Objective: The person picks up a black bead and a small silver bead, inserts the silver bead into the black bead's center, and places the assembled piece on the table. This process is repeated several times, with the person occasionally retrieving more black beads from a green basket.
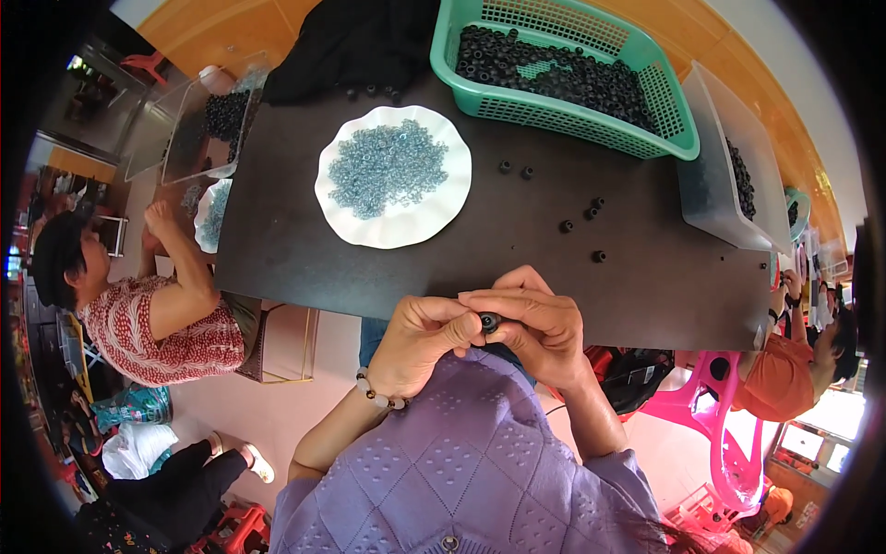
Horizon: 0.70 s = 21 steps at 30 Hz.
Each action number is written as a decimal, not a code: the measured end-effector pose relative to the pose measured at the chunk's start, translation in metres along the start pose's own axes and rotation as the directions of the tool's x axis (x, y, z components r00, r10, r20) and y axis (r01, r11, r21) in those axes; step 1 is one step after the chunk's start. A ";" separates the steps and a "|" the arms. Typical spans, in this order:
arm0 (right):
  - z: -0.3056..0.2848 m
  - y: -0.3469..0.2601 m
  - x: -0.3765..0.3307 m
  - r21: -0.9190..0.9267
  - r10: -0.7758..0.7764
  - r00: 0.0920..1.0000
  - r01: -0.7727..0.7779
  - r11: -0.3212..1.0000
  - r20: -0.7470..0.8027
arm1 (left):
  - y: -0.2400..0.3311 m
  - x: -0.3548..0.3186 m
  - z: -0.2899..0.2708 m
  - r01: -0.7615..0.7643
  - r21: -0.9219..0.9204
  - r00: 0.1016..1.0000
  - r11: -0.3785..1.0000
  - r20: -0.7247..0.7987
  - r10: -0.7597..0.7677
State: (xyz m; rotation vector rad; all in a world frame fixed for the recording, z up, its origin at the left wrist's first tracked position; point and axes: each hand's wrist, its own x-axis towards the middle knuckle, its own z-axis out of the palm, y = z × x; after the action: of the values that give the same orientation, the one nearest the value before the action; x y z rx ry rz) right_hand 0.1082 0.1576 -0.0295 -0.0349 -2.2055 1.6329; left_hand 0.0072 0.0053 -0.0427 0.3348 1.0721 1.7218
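A purple top point(461, 462) with bumpy dots and a diamond pattern is closest, just below the fingers. The left hand point(423, 337) and the right hand point(544, 330) meet above it, near the edge of the dark surface point(360, 275). Their fingers are closed together, pinching a small black round piece point(490, 322) between them. The piece has a hole in its end. A bracelet point(378, 395) of round beads goes around the left wrist, below the fingers.

Up and to the left of the fingers, a white plate point(397, 234) with a wavy edge sits on the surface. It holds a big heap of tiny, clear, bluish bits point(386, 166). Past the plate, farther from the fingers, lies a black cloth point(346, 51). Up and to the right of the fingers, some loose black pieces point(567, 226) lie spread out. Beyond them is a green basket point(685, 125) with lots of black pieces point(554, 78) in it. A see-through tub point(715, 198) is farther right of the fingers, and it has black pieces inside too.

Well to the left of the fingers sits a person in a red and white top point(166, 323). Far to the right of the fingers, lower down, stands a bright pink stool point(729, 425).
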 end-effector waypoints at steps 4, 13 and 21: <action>-0.002 0.002 -0.004 -0.092 -0.061 0.997 0.057 0.994 -0.038 | -0.003 0.000 0.002 0.010 -0.009 0.999 1.000 -0.030 -0.010; 0.000 0.007 -0.010 -0.243 -0.110 0.980 0.068 0.968 -0.163 | -0.013 0.007 0.004 0.069 0.035 0.993 0.997 -0.094 -0.065; -0.055 -0.013 -0.001 -0.511 -0.219 0.934 0.047 0.858 -0.282 | -0.014 0.020 0.004 0.115 -0.103 0.984 0.988 -0.125 -0.128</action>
State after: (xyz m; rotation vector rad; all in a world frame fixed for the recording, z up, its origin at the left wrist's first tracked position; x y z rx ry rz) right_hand 0.1300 0.2031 -0.0045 -0.2713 -2.2339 0.8656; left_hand 0.0099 0.0258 -0.0569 0.0939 1.0783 1.6967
